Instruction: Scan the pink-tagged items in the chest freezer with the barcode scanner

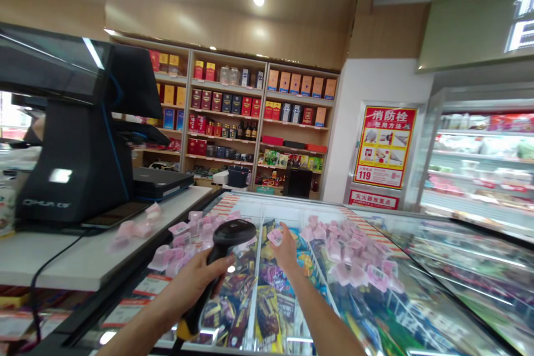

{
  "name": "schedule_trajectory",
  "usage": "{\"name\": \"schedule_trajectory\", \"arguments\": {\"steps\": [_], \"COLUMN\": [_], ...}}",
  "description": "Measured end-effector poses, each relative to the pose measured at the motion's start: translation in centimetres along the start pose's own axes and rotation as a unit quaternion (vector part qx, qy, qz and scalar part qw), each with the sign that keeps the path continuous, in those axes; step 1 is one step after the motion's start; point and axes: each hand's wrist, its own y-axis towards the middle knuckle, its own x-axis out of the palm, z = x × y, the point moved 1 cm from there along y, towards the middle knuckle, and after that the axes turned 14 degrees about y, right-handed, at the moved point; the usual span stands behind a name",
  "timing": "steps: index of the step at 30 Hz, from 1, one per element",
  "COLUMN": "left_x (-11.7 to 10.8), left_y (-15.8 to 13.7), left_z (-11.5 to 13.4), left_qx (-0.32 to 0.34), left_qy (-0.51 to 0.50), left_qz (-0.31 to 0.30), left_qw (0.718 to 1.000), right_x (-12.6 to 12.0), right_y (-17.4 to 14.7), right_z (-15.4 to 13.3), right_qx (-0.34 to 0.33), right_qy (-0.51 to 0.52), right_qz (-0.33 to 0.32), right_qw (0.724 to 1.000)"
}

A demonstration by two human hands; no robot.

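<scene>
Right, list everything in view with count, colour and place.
Barcode scanner: one, black and yellow, over freezer
Held pink item: one, pink, over freezer
Other pink items: many, pink, on freezer glass and counter
Freezer: one, white inside, foreground
Packets: many, mixed, inside freezer
Counter: one, white, left
Terminal: one, black, on counter
Shelving: one unit, light brown, back
Boxes: many, mixed, on shelving
Posters: two, mainly red, back right
Display case: one, pale, right
Left hand: one, bare, round scanner
Right hand: one, bare, on held pink item

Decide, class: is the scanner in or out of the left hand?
In: the left hand grips the scanner by its handle.
</scene>
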Motion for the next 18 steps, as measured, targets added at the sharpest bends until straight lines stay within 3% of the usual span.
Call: {"name": "schedule_trajectory", "arguments": {"steps": [3,8,13,18], "left_x": [-0.6,-1.2,-1.8,-1.7], "left_y": [0.2,0.9,0.9,1.0], "left_z": [-0.6,-2.1,-2.5,-2.3], "left_qx": [-0.002,-0.007,-0.029,-0.041], "left_qy": [-0.006,0.0,-0.037,-0.046], "left_qz": [-0.004,0.034,0.003,0.017], "left_qw": [1.0,0.999,0.999,0.998], "right_x": [1.5,5.1,8.5,9.6], "right_y": [0.0,0.3,0.8,1.0], "right_z": [0.8,1.1,-0.1,-0.7], "right_qx": [0.043,0.052,0.078,0.096], "right_qy": [-0.034,-0.023,0.021,0.027], "right_qz": [0.001,-0.016,-0.068,-0.125], "right_qw": [0.999,0.998,0.994,0.987]}}
